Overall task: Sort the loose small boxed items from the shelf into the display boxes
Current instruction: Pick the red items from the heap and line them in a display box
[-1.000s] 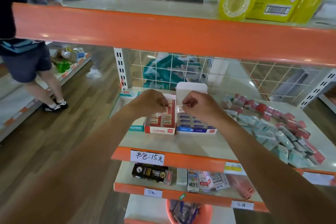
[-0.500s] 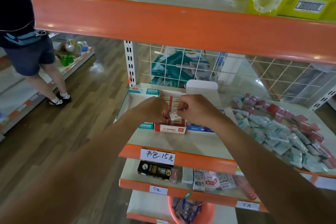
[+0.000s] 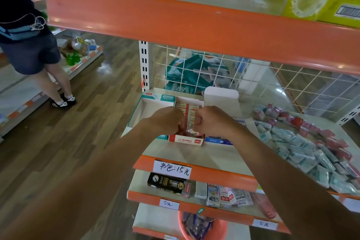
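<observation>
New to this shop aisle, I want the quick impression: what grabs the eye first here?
Two hands meet mid-frame, the left hand and right hand pinching a small box over a red display box on the shelf. To the right sprawls a pile of loose boxes, teal and red. A broad orange shelf edge crosses the top.

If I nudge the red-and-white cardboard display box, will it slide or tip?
The red-and-white cardboard display box probably slides rather than tips: it sits low, flat on the smooth beige shelf. Thin card walls may flex.
</observation>
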Available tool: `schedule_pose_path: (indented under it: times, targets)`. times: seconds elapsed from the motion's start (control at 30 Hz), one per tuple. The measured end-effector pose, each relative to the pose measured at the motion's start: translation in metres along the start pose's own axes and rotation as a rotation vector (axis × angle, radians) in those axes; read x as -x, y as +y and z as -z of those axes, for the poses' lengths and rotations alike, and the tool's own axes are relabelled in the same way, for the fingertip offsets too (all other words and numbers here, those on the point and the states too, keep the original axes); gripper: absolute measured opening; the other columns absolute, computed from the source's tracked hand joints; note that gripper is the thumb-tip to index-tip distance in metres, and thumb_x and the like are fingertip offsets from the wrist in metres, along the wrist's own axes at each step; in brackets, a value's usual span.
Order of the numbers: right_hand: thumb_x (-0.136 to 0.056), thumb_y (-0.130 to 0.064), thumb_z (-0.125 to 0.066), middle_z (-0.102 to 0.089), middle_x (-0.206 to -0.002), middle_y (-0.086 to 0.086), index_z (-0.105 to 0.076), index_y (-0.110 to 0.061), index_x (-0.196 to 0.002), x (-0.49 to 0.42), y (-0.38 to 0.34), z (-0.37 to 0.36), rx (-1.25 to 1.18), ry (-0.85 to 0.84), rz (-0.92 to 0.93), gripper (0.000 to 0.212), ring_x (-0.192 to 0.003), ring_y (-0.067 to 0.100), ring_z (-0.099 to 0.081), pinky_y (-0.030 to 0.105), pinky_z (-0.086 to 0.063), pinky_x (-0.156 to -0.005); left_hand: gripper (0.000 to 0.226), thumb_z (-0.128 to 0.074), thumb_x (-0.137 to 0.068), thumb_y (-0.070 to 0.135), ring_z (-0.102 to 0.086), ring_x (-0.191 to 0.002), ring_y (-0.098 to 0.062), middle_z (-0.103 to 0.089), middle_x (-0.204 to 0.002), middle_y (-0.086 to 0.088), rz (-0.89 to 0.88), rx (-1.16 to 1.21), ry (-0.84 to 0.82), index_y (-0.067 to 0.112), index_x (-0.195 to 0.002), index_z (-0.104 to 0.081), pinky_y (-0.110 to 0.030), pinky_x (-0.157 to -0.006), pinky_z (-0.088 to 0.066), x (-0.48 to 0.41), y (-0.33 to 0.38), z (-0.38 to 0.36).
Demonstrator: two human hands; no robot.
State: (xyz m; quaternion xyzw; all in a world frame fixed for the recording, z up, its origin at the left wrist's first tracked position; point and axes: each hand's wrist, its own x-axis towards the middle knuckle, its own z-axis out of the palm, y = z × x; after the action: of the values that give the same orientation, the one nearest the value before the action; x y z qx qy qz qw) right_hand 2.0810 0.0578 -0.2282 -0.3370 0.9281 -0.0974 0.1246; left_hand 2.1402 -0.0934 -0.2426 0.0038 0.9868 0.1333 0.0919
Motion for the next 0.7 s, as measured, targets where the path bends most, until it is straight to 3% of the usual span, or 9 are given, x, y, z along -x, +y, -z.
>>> schedule_pose_path:
  times: [0.3,0.47,0.6,0.7]
  targets:
    - [-0.085,-0.027,-0.067,-0.068,-0.091,0.002,-0.070,-0.015,-0.098,-0.003,-0.003,0.003,0.126,-0.092,-0.036,0.017,-0.079,0.016,-0.064,0.030,-0.057,-0.081,0.022,-0.060,-0.092,0.024,-0.058,-0.078,-0.013,-0.062,-0.104,0.000,0.011,-0.056,-0.054,0.017,-0.114,-0.062,-0.024,-0.079,-0.052,-0.008,0.007,-0.001]
    - [-0.087,-0.022,-0.064,-0.068,-0.089,0.001,-0.074,-0.018,-0.098,-0.001,-0.007,0.005,0.222,-0.104,0.024,0.015,-0.078,0.017,-0.062,0.031,-0.056,-0.083,0.025,-0.060,-0.093,0.024,-0.060,-0.082,-0.015,-0.059,-0.098,0.002,0.023,-0.048,-0.077,0.018,-0.117,-0.061,-0.021,-0.074,-0.048,-0.010,0.009,0.000]
    - [-0.087,-0.018,-0.063,-0.068,-0.091,0.002,-0.074,-0.018,-0.098,0.000,-0.012,0.004,0.263,-0.077,0.058,0.016,-0.079,0.017,-0.061,0.032,-0.055,-0.084,0.024,-0.059,-0.093,0.023,-0.063,-0.089,-0.017,-0.065,-0.107,-0.001,0.031,-0.025,-0.100,0.017,-0.115,-0.063,-0.024,-0.083,-0.050,-0.010,0.009,-0.002]
    - [-0.087,-0.017,-0.062,-0.069,-0.093,0.001,-0.074,-0.019,-0.097,-0.001,-0.014,0.005,0.275,-0.105,0.087,0.016,-0.081,0.017,-0.062,0.033,-0.055,-0.084,0.024,-0.060,-0.092,0.021,-0.063,-0.088,-0.016,-0.065,-0.111,0.000,0.031,0.015,-0.090,0.020,-0.116,-0.064,-0.023,-0.081,-0.051,-0.010,0.004,-0.003]
